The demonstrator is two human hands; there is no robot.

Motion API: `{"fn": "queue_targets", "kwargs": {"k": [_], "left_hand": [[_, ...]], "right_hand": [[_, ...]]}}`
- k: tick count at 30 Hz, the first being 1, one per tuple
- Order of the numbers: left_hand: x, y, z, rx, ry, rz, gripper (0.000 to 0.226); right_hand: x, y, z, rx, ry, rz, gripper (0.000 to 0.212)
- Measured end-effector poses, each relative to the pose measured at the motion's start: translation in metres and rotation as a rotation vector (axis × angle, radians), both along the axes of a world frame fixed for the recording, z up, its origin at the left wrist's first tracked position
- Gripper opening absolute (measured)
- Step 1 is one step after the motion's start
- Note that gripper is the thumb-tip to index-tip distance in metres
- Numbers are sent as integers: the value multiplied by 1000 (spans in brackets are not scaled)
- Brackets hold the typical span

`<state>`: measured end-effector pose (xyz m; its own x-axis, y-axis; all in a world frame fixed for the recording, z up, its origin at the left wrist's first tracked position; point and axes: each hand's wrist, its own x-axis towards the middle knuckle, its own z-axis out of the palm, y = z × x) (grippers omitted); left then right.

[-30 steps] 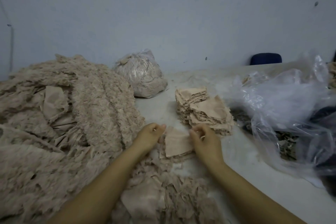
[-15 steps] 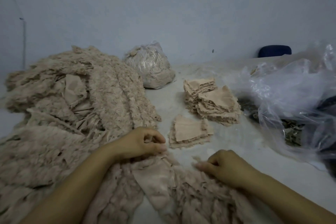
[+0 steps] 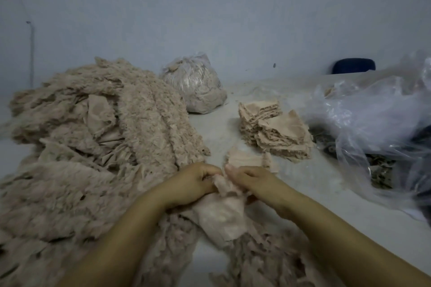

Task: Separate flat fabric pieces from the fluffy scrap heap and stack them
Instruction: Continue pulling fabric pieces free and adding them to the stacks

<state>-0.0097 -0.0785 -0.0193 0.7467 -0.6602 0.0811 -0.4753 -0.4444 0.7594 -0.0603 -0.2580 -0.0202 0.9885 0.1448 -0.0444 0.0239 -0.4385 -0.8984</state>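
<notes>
While a flat piece (image 3: 221,212) is pinched at its top edge by both the left hand (image 3: 193,184) and the right hand (image 3: 254,182) over the heap (image 3: 93,158), fluff could be dragged along; the small stack (image 3: 251,161) just beyond might be soiled.

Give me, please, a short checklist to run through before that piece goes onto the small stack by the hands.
1. Both hands on the piece: ok. The left hand and right hand grip a pale fabric piece.
2. Piece free of the fluffy scrap heap: cannot tell; its lower edge lies among scraps.
3. Piece flat: not ok; it is bunched between the fingers.
4. Small stack within reach: ok, just beyond the hands.
5. Larger stacks tidy: ok, though the front one leans on the other.
</notes>
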Motion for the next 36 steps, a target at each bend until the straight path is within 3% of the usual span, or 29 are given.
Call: {"fn": "queue_targets", "kwargs": {"k": [3, 7, 10, 16, 18, 20, 23, 27, 30, 32, 36], "left_hand": [[1, -15, -12, -165, -52, 190, 21], [7, -16, -29, -62, -143, 251, 34], [11, -16, -31, -103, -138, 319, 38], [5, -19, -34, -103, -163, 219, 36], [4, -20, -35, -144, -166, 220, 39], [8, -19, -34, -238, -127, 297, 40], [12, -18, -35, -304, -107, 404, 37], [2, -21, -36, -244, -43, 212, 50], [-6, -28, -30, -274, 109, 101, 32], [-7, -33, -32, -334, 185, 108, 22], [-9, -35, -31, -227, 226, 127, 31]], "right_hand": [[4, 16, -26, 321, -72, -117, 32], [13, 10, -39, 429, -238, -391, 43], [16, -2, -40, 420, -221, -457, 40], [7, -3, -38, 397, -105, -109, 31], [9, -3, -38, 366, -162, -148, 19], [14, -8, -38, 412, -214, -305, 35], [17, -18, -36, 507, -240, -488, 28], [16, -14, -38, 620, -276, -494, 30], [15, -7, -33, 677, -256, -433, 27], [16, -9, -33, 681, -265, -498, 27], [21, -15, -39, 688, -282, -687, 27]]}}
